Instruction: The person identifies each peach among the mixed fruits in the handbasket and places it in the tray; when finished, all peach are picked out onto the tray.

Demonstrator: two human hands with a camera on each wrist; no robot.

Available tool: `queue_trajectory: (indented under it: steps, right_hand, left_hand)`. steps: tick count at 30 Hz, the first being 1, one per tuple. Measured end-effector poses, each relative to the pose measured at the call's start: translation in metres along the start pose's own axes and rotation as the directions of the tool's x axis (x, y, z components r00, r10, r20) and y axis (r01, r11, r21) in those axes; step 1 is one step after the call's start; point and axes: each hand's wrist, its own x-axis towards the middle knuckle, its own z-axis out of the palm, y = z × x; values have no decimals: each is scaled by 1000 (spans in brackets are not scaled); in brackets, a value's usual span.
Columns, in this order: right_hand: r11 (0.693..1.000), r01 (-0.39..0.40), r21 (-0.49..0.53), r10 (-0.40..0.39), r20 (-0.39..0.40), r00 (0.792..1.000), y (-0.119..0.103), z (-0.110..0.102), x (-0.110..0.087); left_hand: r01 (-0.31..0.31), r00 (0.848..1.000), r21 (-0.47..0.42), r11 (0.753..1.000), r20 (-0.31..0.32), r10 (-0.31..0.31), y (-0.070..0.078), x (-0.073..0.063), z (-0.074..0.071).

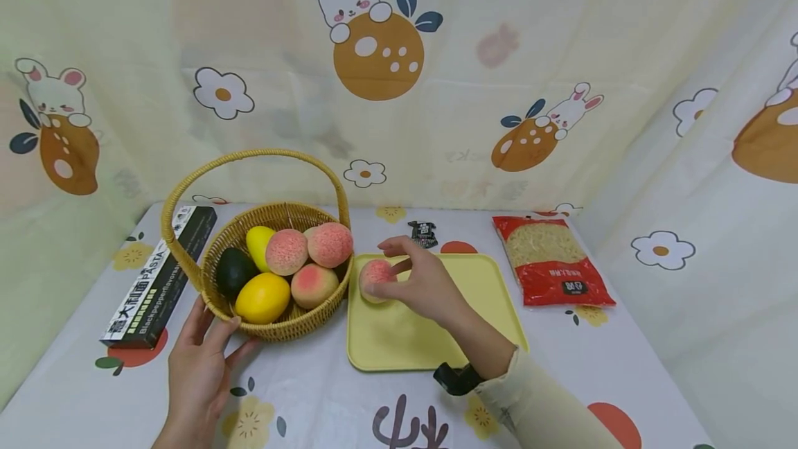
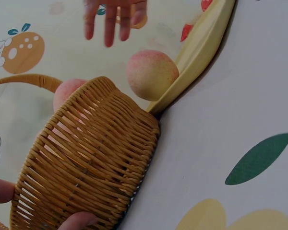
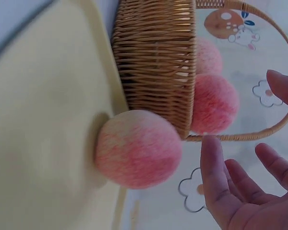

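A wicker basket [image 1: 293,329] with a tall handle stands left of centre. It holds several peaches [image 1: 314,286], two yellow lemons [image 1: 263,298] and a dark green avocado [image 1: 235,271]. My left hand [image 1: 201,366] grips the basket's near left side, its fingertips on the wicker wall in the left wrist view. One pink peach [image 3: 138,149] lies on the yellow tray [image 1: 430,345], by the edge nearest the basket. My right hand [image 1: 427,283] hovers over that peach with its fingers spread. The right wrist view shows a gap between the fingers and the peach.
A black and white pasta box [image 1: 158,279] lies left of the basket. Behind the tray is a small black packet [image 1: 423,234]. To the tray's right lies a red bag of pasta [image 1: 555,262]. A printed curtain [image 1: 436,137] hangs behind the table.
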Motion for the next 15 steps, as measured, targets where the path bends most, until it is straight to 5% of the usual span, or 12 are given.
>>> queue_trajectory:
  steps: [15]
  right_hand:
    - [973, 124, -194, -107, 94, 990, -38, 15, 45]
  left_hand:
    - [-4, 1000, -6, 1000, -5, 3, 0, 0, 0]
